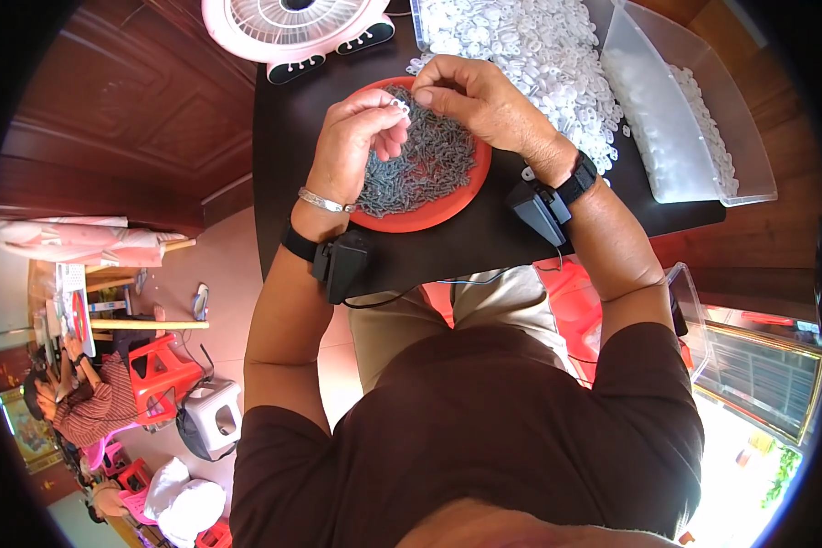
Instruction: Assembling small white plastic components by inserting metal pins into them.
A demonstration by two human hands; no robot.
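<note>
My left hand (354, 137) pinches a small white plastic piece (400, 107) between thumb and fingertips, above the left part of a round orange-red tray (434, 217). In the tray lies a heap of small grey screws (420, 173). Close beside it, my right hand (480, 102) is closed in a pinch over the tray's far right rim; whatever its fingertips hold is too small to make out. The two hands' fingertips are near each other but apart. Past my right hand spreads a big pile of white plastic pieces (543, 55).
A translucent plastic bin (667, 151) with more white pieces stands on the right of the dark table (310, 110). At the far left of the table is a pink fan (288, 46). Another person (100, 393) sits away to the left, near red stools (160, 374).
</note>
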